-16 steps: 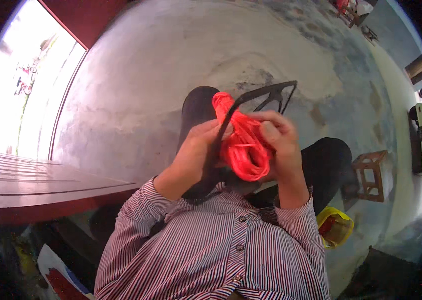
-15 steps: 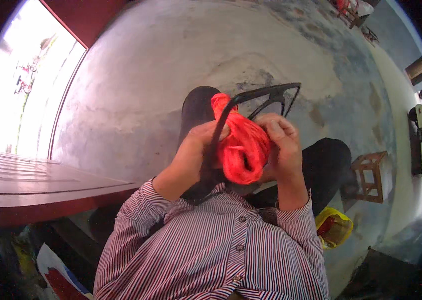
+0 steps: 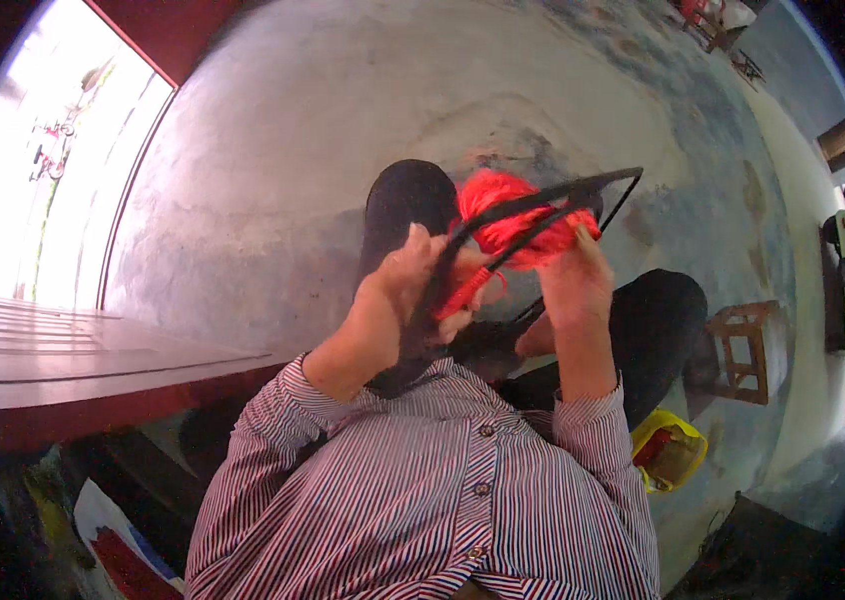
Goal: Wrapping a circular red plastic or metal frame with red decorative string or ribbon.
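My left hand (image 3: 398, 275) is closed on the near end of a thin black frame (image 3: 593, 184) made of angled bars, tilted above my lap. Red yarn is wrapped in a tight coil (image 3: 462, 294) around one bar, close to the left fingers. In my right hand (image 3: 578, 280) is a loose skein of bright red yarn (image 3: 491, 188), pinched at its right end. The skein lies behind the bars, which partly cover it. Some left fingertips are hidden by the frame and blurred.
At the left stands a dark red table (image 3: 123, 400) with a grooved top, beside a bright doorway. A small wooden stool (image 3: 743, 350) is on the concrete floor (image 3: 293, 130) at my right. A yellow bag (image 3: 671, 450) sits near my right elbow.
The skein has moved up and right with my right hand, passing behind the bars. The frame has tilted and shifted right, and the coil on its bar now shows.
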Demonstrator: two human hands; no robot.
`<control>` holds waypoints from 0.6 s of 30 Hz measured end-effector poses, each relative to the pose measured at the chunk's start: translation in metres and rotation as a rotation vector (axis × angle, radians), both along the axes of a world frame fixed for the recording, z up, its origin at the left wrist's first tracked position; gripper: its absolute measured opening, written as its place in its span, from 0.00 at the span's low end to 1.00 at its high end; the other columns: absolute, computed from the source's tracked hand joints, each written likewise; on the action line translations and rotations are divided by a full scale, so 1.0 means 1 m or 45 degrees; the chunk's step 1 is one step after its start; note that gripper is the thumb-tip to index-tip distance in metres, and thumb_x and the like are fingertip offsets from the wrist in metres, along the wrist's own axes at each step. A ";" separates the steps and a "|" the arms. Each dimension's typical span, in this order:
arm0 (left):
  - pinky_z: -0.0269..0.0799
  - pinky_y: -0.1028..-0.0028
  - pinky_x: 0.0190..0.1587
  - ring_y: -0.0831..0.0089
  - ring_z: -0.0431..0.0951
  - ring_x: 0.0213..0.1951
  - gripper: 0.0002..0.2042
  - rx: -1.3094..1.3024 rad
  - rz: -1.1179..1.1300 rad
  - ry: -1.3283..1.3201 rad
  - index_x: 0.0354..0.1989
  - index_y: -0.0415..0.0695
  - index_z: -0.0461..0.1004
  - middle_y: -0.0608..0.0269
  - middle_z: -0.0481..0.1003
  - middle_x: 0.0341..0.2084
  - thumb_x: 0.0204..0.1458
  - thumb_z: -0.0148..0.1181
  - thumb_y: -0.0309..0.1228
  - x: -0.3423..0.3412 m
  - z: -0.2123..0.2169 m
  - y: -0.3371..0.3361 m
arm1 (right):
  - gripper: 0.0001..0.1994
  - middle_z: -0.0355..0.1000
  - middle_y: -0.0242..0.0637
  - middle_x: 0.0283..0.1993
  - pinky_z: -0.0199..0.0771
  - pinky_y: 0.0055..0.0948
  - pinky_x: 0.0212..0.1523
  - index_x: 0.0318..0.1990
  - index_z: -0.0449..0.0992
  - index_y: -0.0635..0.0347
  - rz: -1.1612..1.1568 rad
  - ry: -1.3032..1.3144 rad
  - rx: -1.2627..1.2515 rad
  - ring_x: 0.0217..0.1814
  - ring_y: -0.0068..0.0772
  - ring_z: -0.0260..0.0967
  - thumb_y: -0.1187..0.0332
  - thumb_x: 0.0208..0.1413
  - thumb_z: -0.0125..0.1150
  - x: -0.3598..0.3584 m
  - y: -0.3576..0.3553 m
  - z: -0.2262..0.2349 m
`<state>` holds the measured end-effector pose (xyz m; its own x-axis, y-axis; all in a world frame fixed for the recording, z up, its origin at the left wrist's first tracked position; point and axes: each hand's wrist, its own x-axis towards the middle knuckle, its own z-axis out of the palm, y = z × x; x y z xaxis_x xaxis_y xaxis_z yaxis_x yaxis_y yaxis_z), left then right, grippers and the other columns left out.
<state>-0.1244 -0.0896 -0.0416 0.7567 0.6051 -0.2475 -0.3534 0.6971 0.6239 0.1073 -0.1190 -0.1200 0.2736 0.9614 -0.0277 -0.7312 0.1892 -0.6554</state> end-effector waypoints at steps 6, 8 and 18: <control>0.60 0.79 0.16 0.76 0.67 0.18 0.15 0.275 0.269 0.122 0.43 0.44 0.67 0.54 0.71 0.27 0.60 0.47 0.43 -0.006 -0.009 0.008 | 0.16 0.71 0.38 0.33 0.65 0.42 0.50 0.40 0.65 0.59 0.019 0.318 0.384 0.37 0.33 0.70 0.54 0.59 0.46 -0.001 -0.037 0.073; 0.60 0.79 0.15 0.77 0.67 0.17 0.13 0.214 0.300 0.086 0.44 0.44 0.67 0.55 0.71 0.27 0.59 0.49 0.41 -0.011 -0.013 0.015 | 0.17 0.68 0.36 0.26 0.65 0.40 0.44 0.39 0.63 0.58 0.224 0.386 0.443 0.27 0.32 0.66 0.52 0.61 0.43 0.022 -0.050 0.090; 0.63 0.77 0.15 0.74 0.68 0.18 0.19 0.346 0.437 0.025 0.49 0.50 0.60 0.57 0.69 0.26 0.52 0.60 0.33 -0.022 -0.024 0.025 | 0.21 0.63 0.31 0.15 0.58 0.28 0.22 0.42 0.57 0.58 0.452 0.044 0.454 0.12 0.25 0.57 0.47 0.64 0.36 0.054 -0.098 0.114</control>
<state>-0.1462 -0.0649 -0.0661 0.4973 0.8657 -0.0568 -0.5218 0.3508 0.7776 0.1610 -0.2168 -0.0056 -0.0670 0.9464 0.3160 -0.8110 0.1328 -0.5697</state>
